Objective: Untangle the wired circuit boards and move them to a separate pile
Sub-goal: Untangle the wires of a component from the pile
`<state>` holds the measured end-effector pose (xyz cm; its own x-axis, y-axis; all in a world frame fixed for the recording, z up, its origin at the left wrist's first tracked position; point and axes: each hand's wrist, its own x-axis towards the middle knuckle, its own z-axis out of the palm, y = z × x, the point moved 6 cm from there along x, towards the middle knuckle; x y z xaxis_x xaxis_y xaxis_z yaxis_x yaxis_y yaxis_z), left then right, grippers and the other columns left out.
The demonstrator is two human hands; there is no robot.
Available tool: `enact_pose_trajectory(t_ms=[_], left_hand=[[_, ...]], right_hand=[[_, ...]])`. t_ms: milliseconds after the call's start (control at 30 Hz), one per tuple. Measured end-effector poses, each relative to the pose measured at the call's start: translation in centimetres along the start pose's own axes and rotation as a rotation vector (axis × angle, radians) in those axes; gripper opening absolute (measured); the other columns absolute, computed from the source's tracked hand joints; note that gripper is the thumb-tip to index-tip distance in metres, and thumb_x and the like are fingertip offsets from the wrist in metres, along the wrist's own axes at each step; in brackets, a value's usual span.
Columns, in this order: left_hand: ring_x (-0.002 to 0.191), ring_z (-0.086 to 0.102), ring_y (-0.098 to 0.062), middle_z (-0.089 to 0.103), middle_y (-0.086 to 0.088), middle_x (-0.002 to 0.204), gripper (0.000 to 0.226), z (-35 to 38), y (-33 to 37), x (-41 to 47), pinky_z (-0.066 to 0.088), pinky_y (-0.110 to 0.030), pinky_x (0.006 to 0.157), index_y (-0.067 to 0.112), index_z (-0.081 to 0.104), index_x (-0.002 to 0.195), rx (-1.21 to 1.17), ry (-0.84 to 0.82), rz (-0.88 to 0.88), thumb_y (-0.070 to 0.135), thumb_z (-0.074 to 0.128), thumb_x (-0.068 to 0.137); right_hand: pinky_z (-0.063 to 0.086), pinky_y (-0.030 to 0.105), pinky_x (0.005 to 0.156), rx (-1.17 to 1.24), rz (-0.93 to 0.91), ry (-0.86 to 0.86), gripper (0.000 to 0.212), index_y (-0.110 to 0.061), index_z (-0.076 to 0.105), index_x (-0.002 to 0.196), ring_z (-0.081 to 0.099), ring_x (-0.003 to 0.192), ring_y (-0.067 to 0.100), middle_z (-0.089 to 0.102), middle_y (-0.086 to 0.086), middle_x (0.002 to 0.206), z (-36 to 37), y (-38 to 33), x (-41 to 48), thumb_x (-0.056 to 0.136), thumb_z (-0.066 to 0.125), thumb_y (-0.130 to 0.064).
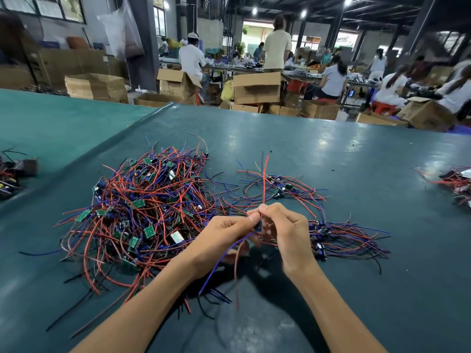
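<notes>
1. Head view: left grip (229,234) and right grip (284,225) met above the counter (356,154), fingers curled tight, both pinching one wired board (258,226). Its red wire (265,179) stood up and its blue wire (221,261) hung down.
2. Tangled pile (142,207) lay left of the grips, the straighter pile (344,238) just right.

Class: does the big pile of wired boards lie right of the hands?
No: the big pile lies left of the left hand; a smaller bunch lies right of the right hand.
</notes>
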<state>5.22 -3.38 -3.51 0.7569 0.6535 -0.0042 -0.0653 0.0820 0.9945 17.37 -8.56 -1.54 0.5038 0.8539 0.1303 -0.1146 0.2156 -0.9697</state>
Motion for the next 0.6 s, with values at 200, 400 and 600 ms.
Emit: enact_pose_trajectory(t_ms=[200, 400, 600], left_hand=[[0.051, 0.046, -0.008, 0.057, 0.001, 0.064, 0.049, -0.4, 0.3, 0.1, 0.034, -0.015, 0.052, -0.006, 0.062, 0.077, -0.032, 0.059, 0.099, 0.040, 0.074, 0.089], [0.053, 0.042, -0.012, 0.058, -0.010, 0.071, 0.050, -0.9, 0.2, 0.3, 0.029, -0.018, 0.050, 0.005, 0.067, 0.074, -0.020, 0.088, 0.097, 0.052, 0.082, 0.076], [0.055, 0.027, -0.018, 0.037, -0.009, 0.061, 0.045, -2.1, 0.3, 0.6, 0.021, -0.033, 0.055, 0.008, 0.064, 0.068, -0.162, 0.240, 0.165, 0.048, 0.081, 0.079]], right_hand=[[0.056, 0.031, 0.053, -0.018, 0.033, 0.007, 0.024, 0.003, 0.078, 0.080, 0.066, 0.060, 0.021, 0.070, 0.026, 0.083, 0.3, -0.2, -0.2, 0.094, 0.061, -0.006], [0.035, 0.017, 0.043, -0.082, 0.080, -0.015, 0.025, -0.007, 0.081, 0.083, 0.047, 0.044, 0.006, 0.060, 0.000, 0.057, 0.3, 0.2, -0.2, 0.096, 0.062, -0.017], [0.032, 0.023, 0.038, -0.071, 0.110, -0.089, 0.030, -0.015, 0.078, 0.074, 0.047, 0.044, 0.015, 0.059, 0.006, 0.065, 0.8, 0.5, -0.4, 0.086, 0.074, -0.042]])
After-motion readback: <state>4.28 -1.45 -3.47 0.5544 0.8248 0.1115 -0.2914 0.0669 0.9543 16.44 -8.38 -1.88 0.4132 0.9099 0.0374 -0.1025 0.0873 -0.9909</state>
